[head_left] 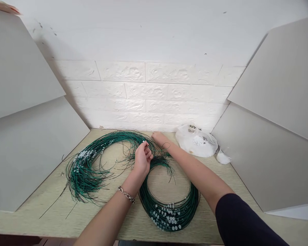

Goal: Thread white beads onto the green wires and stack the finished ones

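Two bundles of thin green cords lie on the table. The left bundle (84,164) curves in an open arc, with small white pieces and loose ends at its left. A rounder coil (169,212) sits at the centre right, many white pieces on its front part. My left hand (143,156), a chain bracelet on its wrist, is closed with thumb and index finger pinched by a small white piece at the cords between the bundles. Beyond it, my right hand (158,137) reaches to the back by the cord ends; its fingers are mostly hidden.
A clear plastic bag (196,143) with small white pieces stands against the back wall, a smaller white bag (223,156) beside it. Grey panels (36,150) (256,157) flank the pale wooden table (51,208). White brick-patterned wall (156,90) behind.
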A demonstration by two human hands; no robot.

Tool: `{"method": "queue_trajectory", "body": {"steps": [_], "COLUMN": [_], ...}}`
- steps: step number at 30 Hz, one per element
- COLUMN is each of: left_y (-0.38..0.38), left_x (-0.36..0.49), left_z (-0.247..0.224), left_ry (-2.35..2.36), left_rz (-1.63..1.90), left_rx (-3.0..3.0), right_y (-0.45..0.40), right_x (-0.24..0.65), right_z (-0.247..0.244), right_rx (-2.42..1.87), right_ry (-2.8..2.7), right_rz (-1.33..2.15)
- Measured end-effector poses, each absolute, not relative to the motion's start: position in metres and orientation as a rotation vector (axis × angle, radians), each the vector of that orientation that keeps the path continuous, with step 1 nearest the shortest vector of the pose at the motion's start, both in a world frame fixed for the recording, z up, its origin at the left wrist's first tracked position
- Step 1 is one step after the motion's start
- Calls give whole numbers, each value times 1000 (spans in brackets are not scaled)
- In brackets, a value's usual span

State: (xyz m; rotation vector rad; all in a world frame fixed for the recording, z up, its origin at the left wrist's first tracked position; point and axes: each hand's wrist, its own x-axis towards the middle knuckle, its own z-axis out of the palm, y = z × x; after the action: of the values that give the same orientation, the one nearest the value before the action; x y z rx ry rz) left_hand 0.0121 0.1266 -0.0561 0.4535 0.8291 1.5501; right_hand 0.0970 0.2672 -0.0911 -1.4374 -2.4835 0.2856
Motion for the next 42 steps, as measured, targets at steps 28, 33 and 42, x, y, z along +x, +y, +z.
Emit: {"method": "queue_trajectory", "body": {"steps": [28, 33, 42], "left_y": [118, 115, 113], "left_x": [35, 37, 38], "left_z": [-73, -73, -73], "left_ry": [959, 999, 956], "left_rz": [1133, 1053, 1014], "left_rx": [942, 1039, 1056], "right_y": [187, 190, 183], "right_x": [226, 265, 275], "right_z": [-59, -52, -67], "right_rx": [-1479, -1807, -2123], "right_ry": [-2325, -2039, -1839], "right_rz": [101, -47, -148]}}
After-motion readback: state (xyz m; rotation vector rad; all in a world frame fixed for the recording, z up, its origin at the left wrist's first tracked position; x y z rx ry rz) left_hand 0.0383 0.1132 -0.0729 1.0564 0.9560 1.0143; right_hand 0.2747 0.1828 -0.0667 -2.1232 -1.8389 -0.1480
